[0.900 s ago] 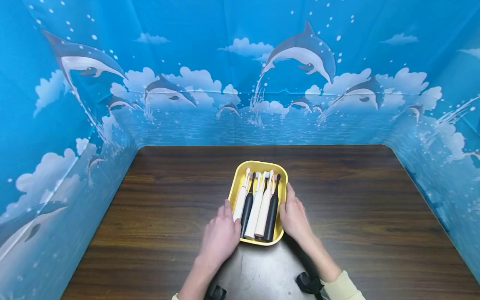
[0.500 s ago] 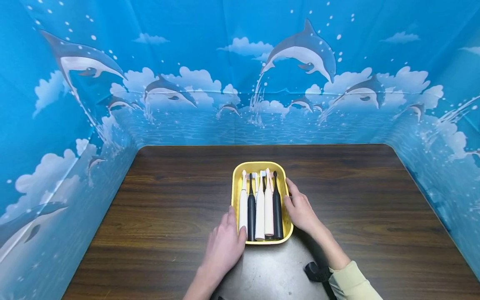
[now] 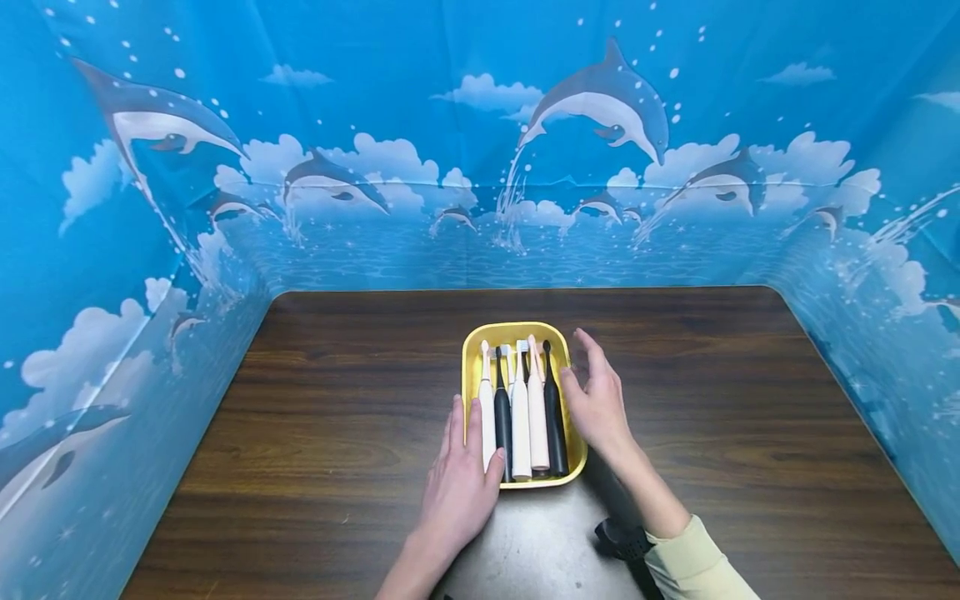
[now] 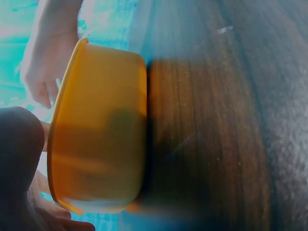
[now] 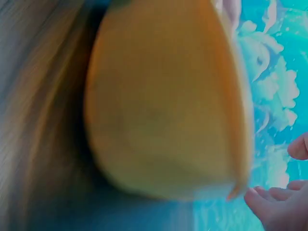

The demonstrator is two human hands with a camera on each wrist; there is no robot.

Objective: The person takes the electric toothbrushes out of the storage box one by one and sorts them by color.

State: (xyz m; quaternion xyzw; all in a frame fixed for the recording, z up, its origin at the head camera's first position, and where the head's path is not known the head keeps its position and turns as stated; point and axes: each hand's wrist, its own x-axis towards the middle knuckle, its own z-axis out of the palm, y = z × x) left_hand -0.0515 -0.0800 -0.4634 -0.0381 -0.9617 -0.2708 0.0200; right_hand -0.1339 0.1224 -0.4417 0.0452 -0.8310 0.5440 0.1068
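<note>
Head view: left hand [image 3: 461,482] at yellow tray [image 3: 504,332] of toothbrushes [image 3: 521,425]

I can't see the near end of the leftmost white toothbrush [image 3: 487,425] — the left hand [image 3: 461,492] covers it, plus part of the rim of the yellow tray [image 3: 575,454]. Lower toothbrushes [image 3: 510,365] lie mostly hidden under the others, so I can't count them. I can't tell whether the right hand [image 3: 600,408] touches the tray; the head view's bottom edge crops its sleeve [image 3: 697,562]. On my right wrist feed the tray is blurred and runs past the top edge — its wall hides the contents.
</note>
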